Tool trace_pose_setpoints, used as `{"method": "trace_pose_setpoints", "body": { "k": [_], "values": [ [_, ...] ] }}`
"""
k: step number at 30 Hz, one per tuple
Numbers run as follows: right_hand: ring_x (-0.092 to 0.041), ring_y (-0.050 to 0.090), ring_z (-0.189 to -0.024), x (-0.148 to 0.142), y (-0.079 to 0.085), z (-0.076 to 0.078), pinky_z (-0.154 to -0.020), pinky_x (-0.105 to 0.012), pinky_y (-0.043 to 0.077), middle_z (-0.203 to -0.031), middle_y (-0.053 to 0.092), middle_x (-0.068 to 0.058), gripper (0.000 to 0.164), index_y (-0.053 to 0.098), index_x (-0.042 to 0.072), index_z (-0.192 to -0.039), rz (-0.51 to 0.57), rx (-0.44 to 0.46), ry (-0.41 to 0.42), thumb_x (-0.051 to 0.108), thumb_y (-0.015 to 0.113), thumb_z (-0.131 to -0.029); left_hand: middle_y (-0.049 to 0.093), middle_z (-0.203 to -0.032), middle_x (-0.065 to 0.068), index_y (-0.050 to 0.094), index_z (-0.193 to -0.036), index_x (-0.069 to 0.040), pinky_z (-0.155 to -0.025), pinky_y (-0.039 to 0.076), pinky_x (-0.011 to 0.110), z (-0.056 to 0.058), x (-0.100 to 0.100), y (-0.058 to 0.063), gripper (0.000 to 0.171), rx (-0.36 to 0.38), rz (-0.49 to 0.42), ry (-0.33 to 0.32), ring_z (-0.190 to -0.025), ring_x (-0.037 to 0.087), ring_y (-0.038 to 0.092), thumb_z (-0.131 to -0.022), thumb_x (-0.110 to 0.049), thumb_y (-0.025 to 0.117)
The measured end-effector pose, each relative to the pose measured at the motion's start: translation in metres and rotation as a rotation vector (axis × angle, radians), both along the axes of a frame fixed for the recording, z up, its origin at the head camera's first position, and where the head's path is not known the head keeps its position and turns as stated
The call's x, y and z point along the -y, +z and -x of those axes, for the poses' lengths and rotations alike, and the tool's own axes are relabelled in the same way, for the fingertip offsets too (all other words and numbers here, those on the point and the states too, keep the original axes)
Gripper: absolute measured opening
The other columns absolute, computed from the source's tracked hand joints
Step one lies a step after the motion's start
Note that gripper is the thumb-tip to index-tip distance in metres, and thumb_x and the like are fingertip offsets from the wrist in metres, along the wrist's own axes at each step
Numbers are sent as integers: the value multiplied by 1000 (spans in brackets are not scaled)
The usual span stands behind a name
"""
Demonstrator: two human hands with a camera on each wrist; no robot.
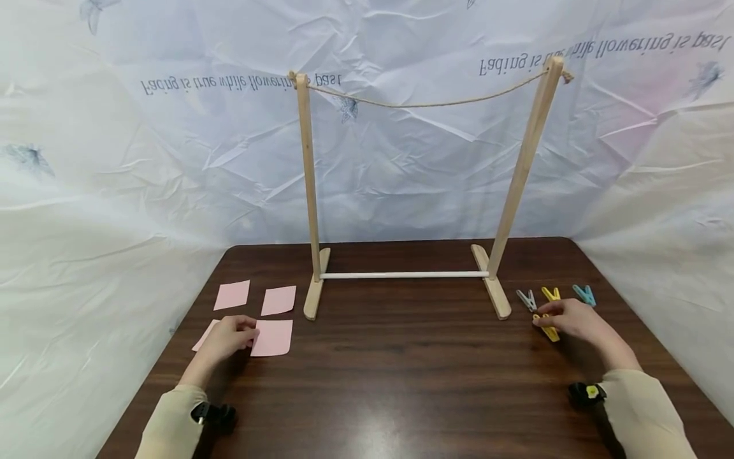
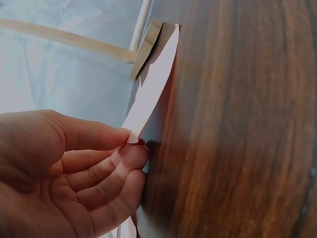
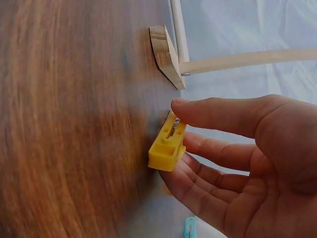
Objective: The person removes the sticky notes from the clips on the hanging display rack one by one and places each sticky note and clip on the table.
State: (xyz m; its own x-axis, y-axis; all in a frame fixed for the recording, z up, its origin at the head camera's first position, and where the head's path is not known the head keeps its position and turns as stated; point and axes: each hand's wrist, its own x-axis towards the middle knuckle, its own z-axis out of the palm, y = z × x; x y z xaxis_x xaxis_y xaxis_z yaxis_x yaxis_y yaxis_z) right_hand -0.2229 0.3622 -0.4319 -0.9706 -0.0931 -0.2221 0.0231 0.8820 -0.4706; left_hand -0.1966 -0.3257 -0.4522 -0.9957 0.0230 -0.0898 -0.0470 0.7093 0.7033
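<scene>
My left hand (image 1: 232,335) pinches the edge of a pink sticky note (image 1: 272,338) between thumb and fingers. In the left wrist view the note (image 2: 156,82) slants up from the fingertips, close over the table. Three more pink notes lie by that hand, one (image 1: 232,295) behind it, another (image 1: 279,301) to the right and a third (image 1: 204,336) partly hidden by the hand. On the right side, my right hand (image 1: 576,319) grips a yellow clothespin (image 3: 168,146), thumb on one side and fingers on the other. Just beyond it lie grey (image 1: 527,300), yellow (image 1: 551,294) and blue (image 1: 585,294) clothespins.
A wooden frame (image 1: 308,178) stands at the table's back, with a rope (image 1: 401,105) sagging between its posts and a white rod (image 1: 401,275) low down. The brown table (image 1: 390,363) spreads between both hands. A printed white sheet (image 1: 395,172) hangs behind.
</scene>
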Motion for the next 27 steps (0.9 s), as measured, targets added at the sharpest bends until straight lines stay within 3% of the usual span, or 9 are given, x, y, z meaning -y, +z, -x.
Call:
{"method": "trace_pose_setpoints", "body": {
  "k": [10,27],
  "values": [
    [-42,63,-97,1,2,-3,-77,-54,53,-114,62,-33,57,62,-12,-123,23,9,-18,38,67,-97,69,-85,10,63,-115,14,-64,57,33,10,4,0,29,33,12,-2,-72,20,66,-96,-7,65],
    [-47,60,-102,2,1,-5,-79,-55,53,-115,61,-35,58,62,-12,-121,34,7,-35,39,68,-96,68,-82,7,65,-114,12,-62,54,30,10,4,0,29,30,39,19,-71,18,64,-96,-11,67]
  ]
}}
